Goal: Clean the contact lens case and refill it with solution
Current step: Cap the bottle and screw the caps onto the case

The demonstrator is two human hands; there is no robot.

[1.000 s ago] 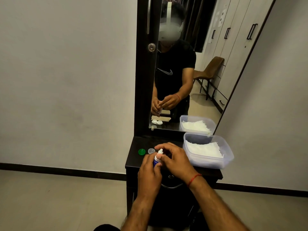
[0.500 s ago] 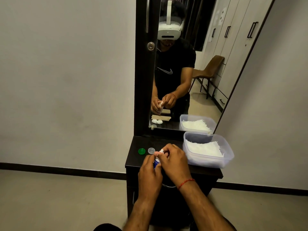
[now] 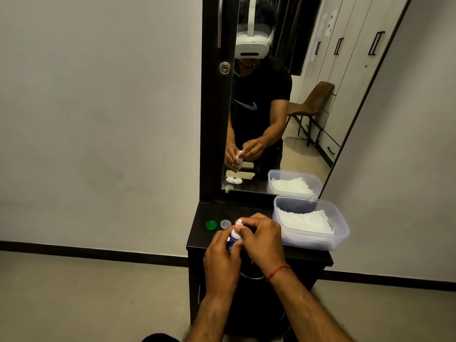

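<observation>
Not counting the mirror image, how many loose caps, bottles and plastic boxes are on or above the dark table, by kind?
Loose caps: 2, the green cap and the clear cap
Bottles: 1, the solution bottle
Plastic boxes: 1, the plastic box
Total: 4

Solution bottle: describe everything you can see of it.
The solution bottle is small and looks plastic, with a white shoulder and nozzle top and a blue label below. It is roughly upright, over the front of the dark dresser top. The left hand grips its body, and the right hand pinches its white top. The hands hide most of it, so whether a cap is on cannot be told.
</observation>
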